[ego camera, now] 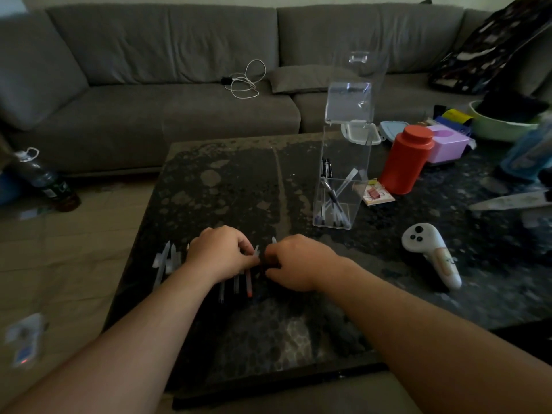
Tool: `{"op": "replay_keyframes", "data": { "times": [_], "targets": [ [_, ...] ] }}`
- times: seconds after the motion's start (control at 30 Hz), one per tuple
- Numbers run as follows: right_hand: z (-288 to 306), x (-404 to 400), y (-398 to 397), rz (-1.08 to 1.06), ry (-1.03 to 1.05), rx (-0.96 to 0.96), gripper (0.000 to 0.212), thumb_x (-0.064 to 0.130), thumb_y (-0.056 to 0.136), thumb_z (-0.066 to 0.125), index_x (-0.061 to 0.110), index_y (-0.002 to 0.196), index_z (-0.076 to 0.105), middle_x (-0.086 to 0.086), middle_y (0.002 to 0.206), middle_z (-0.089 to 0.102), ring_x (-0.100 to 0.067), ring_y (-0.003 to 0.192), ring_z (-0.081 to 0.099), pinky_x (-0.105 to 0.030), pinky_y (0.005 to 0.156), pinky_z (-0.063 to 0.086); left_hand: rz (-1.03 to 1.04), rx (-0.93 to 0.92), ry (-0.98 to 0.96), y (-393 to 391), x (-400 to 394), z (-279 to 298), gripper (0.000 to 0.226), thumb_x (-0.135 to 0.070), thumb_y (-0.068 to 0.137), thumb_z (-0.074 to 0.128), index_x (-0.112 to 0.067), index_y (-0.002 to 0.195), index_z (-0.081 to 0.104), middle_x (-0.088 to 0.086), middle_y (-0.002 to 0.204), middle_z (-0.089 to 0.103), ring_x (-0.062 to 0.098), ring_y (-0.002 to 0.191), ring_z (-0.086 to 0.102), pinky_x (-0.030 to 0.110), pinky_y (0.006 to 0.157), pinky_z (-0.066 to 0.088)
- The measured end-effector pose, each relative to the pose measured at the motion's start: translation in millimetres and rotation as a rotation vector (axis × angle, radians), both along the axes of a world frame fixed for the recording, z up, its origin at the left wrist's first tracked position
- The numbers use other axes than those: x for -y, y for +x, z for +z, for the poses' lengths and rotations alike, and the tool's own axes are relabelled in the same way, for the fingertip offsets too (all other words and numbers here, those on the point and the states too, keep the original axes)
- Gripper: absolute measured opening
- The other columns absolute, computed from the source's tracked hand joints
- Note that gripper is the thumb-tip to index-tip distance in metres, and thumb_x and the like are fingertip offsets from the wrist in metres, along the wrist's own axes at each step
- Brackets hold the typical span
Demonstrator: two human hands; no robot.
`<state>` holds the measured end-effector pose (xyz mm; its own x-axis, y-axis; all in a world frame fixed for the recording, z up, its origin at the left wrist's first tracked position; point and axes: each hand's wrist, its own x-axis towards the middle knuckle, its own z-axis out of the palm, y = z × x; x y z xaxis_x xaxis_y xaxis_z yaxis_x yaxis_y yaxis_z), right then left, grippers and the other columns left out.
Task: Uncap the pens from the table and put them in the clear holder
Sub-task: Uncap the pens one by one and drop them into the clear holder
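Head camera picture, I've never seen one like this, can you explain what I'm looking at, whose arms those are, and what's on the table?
There is no machine here. The one picture comes from a wide-angle camera worn on a person's head, looking forward and down, so the two bare arms are the wearer's own. The left hand and right hand meet over a row of pens lying on the dark table. Both have curled fingers that seem to pinch one pen between them, though the fingers hide the details. Beyond them stands the clear holder with its lid up and a few pens already inside. To the right lie a white game controller and a red bottle. A grey sofa sits behind the table.
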<state>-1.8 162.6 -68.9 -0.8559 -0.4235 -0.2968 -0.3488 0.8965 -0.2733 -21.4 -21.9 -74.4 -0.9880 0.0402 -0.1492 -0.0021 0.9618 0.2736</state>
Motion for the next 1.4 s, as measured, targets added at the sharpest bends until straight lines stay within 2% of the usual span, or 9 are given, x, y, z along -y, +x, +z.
{"op": "replay_keyframes", "data": {
  "times": [0.07,0.17,0.27,0.33,0.47,0.6,0.83,1.17,1.4],
  "targets": [
    [-1,-6,-6,-0.111,0.04,-0.06,0.007,0.038,0.099,0.062,0.032,0.097,0.061,0.006,0.093,0.056,-0.015,0.089,0.062,-0.035,0.074,0.053,-0.019,0.018,-0.014,2,-3,1,0.023,-0.065,0.08,0.081,-0.043,0.079,0.071,-0.023,0.085,0.065,0.009,0.099,0.064,0.042,0.092,0.058],
    [1,-22,-12,-0.191,0.074,-0.118,0.024,0.026,0.098,0.067,0.031,0.082,0.05,0.006,0.083,0.051,-0.021,0.092,0.065,-0.04,0.082,0.058,-0.045,0.03,-0.03,7,-10,0,0.024,-0.062,0.083,0.079,-0.042,0.076,0.068,-0.021,0.089,0.066,0.011,0.104,0.063,0.044,0.095,0.056],
    [11,-35,-11,-0.244,0.082,-0.088,0.011,0.021,0.097,0.067,0.023,0.1,0.056,0.002,0.093,0.052,-0.02,0.091,0.055,-0.039,0.087,0.054,-0.081,-0.027,-0.032,11,-14,2,0.023,-0.061,0.089,0.072,-0.041,0.079,0.068,-0.018,0.09,0.065,0.014,0.107,0.06,0.045,0.099,0.053],
    [14,-39,-9,-0.263,0.095,-0.055,0.02,0.027,0.094,0.071,0.023,0.102,0.053,0.002,0.097,0.052,-0.02,0.091,0.053,-0.036,0.082,0.051,-0.126,-0.106,0.035,12,-13,3,0.021,-0.059,0.095,0.064,-0.04,0.092,0.074,-0.018,0.094,0.062,0.015,0.106,0.06,0.044,0.097,0.052],
    [18,-45,-10,-0.339,-0.002,-0.066,0.02,0.03,0.098,0.063,0.02,0.115,0.058,-0.005,0.114,0.062,-0.02,0.097,0.058,-0.038,0.087,0.054,-0.142,-0.17,0.321,13,-10,7,0.01,-0.048,0.103,0.06,-0.041,0.106,0.066,-0.017,0.095,0.062,0.008,0.094,0.064,0.04,0.085,0.059],
    [25,-52,-7,-0.256,-0.172,-0.305,0.029,0.024,0.101,0.053,0.023,0.129,0.061,-0.003,0.118,0.061,-0.022,0.103,0.057,-0.038,0.088,0.05,-0.101,-0.169,0.469,12,-10,8,0.005,-0.037,0.104,0.063,-0.039,0.107,0.066,-0.019,0.1,0.069,-0.002,0.096,0.064,0.029,0.083,0.056],
    [29,-48,4,-0.111,-0.128,-0.552,0.028,0.043,0.103,0.051,0.038,0.124,0.069,0.0,0.102,0.066,-0.028,0.096,0.066,-0.043,0.077,0.057,-0.028,-0.148,0.557,10,-10,6,0.015,-0.031,0.107,0.06,-0.037,0.111,0.072,-0.02,0.101,0.072,-0.003,0.097,0.063,0.019,0.075,0.044],
    [31,-43,6,-0.068,-0.128,-0.531,0.026,0.045,0.104,0.051,0.041,0.121,0.069,0.007,0.097,0.062,-0.017,0.089,0.064,-0.034,0.07,0.054,-0.06,-0.188,0.559,12,-11,7,0.022,-0.028,0.11,0.056,-0.034,0.121,0.074,-0.022,0.099,0.072,-0.011,0.095,0.059,0.01,0.076,0.038],
    [30,-36,5,-0.03,-0.126,-0.548,0.023,0.038,0.104,0.055,0.032,0.117,0.073,0.004,0.094,0.07,-0.018,0.088,0.065,-0.033,0.073,0.052,-0.08,-0.2,0.579,15,-13,8,0.022,-0.03,0.108,0.058,-0.037,0.123,0.072,-0.024,0.097,0.073,-0.004,0.101,0.065,0.022,0.088,0.049]
  ]
}}
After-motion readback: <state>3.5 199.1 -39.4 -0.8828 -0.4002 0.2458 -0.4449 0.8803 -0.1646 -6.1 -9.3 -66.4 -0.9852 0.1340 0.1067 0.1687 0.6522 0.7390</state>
